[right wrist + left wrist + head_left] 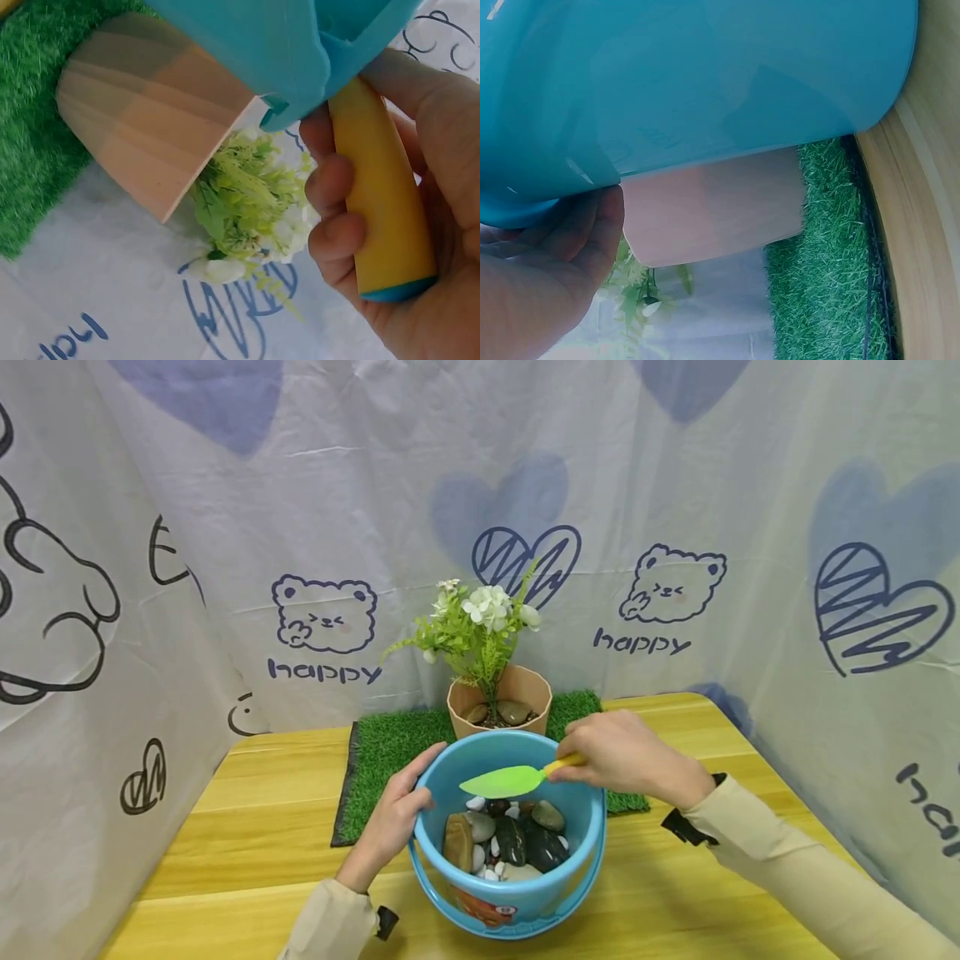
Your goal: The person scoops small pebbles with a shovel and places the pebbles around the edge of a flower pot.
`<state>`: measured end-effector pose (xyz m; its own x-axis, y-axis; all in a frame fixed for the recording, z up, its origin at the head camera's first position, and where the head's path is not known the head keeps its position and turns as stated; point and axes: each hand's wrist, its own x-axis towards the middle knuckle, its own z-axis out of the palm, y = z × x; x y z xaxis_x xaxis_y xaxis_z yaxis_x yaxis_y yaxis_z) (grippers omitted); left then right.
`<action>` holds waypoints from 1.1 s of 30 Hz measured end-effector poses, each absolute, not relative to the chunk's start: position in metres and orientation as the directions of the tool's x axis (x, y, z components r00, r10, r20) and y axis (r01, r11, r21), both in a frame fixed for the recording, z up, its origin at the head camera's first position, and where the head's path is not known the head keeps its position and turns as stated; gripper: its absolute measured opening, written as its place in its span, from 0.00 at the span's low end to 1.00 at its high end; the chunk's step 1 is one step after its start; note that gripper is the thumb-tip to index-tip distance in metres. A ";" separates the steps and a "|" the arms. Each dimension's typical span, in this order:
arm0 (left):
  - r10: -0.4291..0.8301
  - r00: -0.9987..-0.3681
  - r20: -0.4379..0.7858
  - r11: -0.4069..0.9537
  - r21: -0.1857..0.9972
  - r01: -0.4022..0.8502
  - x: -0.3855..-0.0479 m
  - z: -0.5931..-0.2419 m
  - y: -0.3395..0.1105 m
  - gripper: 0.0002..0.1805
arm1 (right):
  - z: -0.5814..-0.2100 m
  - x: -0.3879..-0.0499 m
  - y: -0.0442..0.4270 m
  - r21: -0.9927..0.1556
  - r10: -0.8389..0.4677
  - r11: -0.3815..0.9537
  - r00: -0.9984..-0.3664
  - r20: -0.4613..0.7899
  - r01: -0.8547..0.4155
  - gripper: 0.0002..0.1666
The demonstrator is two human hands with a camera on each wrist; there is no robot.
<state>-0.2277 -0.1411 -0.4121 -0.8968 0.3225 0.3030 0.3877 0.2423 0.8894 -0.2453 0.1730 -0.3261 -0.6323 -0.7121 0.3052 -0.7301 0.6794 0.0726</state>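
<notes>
A light-blue bucket [551,902] stands upright on the table, its handle hanging down in front. Inside lie dark, brown and grey stones [512,841] among small white pebbles. My left hand [390,822] grips the bucket's left rim, thumb on top; in the left wrist view, fingers [604,225] press against the outer wall. My right hand [622,756] holds a small trowel [504,782] with a green blade over the bucket, tip toward the left. Its yellow handle [382,195] is wrapped by curled fingers in the right wrist view. The blade looks bare.
Behind the bucket, a peach flowerpot [537,689] holds stones and a white-flowered plant [480,635]. It stands on an artificial grass mat [397,752] with a dark edge. The wooden table [247,810] is bounded by a printed cloth [322,510] at the back and sides.
</notes>
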 end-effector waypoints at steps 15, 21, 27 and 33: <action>0.315 -0.907 0.280 0.234 0.903 0.360 -0.226 -0.412 -0.140 0.40 | -0.321 -0.244 0.159 0.150 -0.843 0.537 -0.521 0.135 -0.830 0.12; 0.307 -0.910 0.280 0.237 0.903 0.358 -0.226 -0.412 -0.140 0.40 | -0.325 -0.243 0.150 0.175 -0.866 0.500 -0.487 0.115 -0.848 0.13; 0.305 -0.910 0.283 0.232 0.904 0.359 -0.226 -0.412 -0.140 0.40 | -0.330 -0.240 0.144 0.200 -0.876 0.481 -0.459 0.144 -0.854 0.13; 0.305 -0.909 0.284 0.229 0.905 0.359 -0.227 -0.412 -0.140 0.40 | -0.336 -0.237 0.136 0.263 -0.875 0.482 -0.446 0.185 -0.836 0.12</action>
